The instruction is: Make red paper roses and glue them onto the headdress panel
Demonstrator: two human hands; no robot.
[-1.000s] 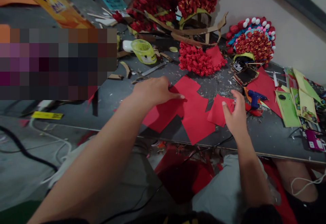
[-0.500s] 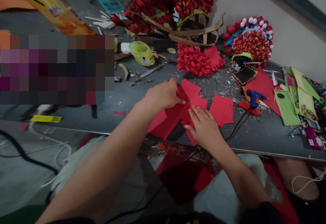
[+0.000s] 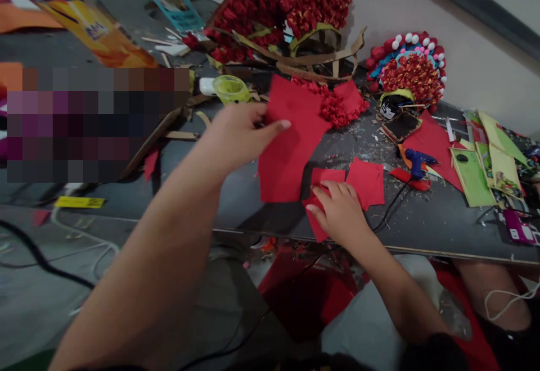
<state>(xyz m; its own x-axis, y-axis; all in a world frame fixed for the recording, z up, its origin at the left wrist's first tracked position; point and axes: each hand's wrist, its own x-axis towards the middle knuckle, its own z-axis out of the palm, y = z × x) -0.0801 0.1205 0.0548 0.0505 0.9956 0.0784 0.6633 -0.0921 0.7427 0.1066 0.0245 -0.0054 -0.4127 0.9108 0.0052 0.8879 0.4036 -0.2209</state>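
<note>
A large sheet of red paper hangs from my left hand, its edge pinched between thumb and fingers, lifted off the dark table. My right hand lies on smaller red paper pieces near the table's front edge, fingers stretched out over them. Just right of that hand is a stack of red paper squares. Behind the raised sheet sits a cluster of crumpled red paper, partly covered by it.
A blue glue gun with a cord lies to the right, near green and yellow paper pieces. Red flower-like paper bunches stand along the wall. A yellow-green cup is at back left. The dark table's front edge runs below my hands.
My left hand has lifted the large red sheet off the other pieces and carried it up and left. My right hand has stayed on the smaller pieces.
</note>
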